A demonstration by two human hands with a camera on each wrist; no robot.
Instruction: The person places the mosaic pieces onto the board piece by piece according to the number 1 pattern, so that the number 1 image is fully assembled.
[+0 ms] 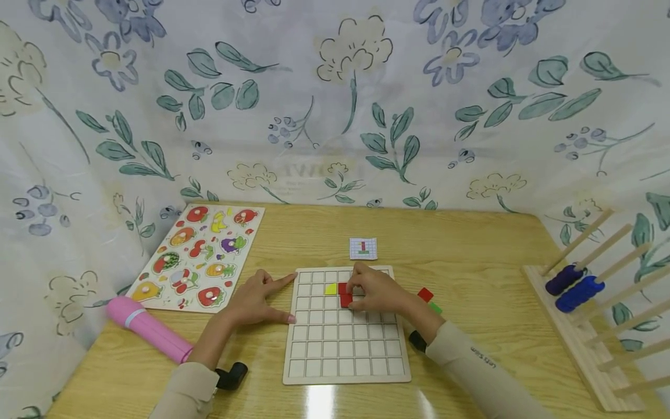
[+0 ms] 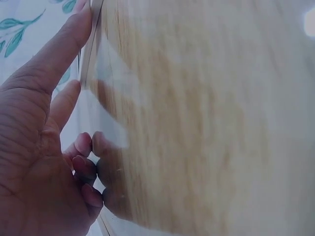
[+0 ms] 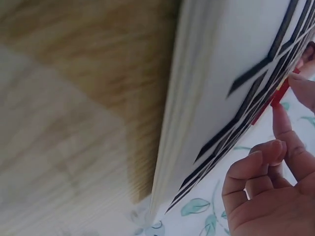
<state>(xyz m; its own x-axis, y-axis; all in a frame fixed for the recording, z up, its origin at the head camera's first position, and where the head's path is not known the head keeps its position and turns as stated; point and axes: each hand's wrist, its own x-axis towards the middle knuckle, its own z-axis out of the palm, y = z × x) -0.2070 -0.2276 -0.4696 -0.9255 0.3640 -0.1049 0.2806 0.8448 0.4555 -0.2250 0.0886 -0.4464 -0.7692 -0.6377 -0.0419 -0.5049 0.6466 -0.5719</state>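
Note:
A white grid board lies on the table in the head view. My left hand is at its left side, index fingertip and thumb against the edge; the other fingers curl in loosely in the left wrist view. On the board's upper part sit a yellow square tile and, just right of it, red square tiles one below the other. My right hand pinches at the red with thumb and index finger. From the right wrist, the red tile shows between those fingertips; its remaining fingers are bent.
Behind the board lies a small pattern card. Loose red tile and green tile lie under the right forearm. A fruit puzzle board and pink cylinder are left; a wooden peg rack with blue pieces stands right.

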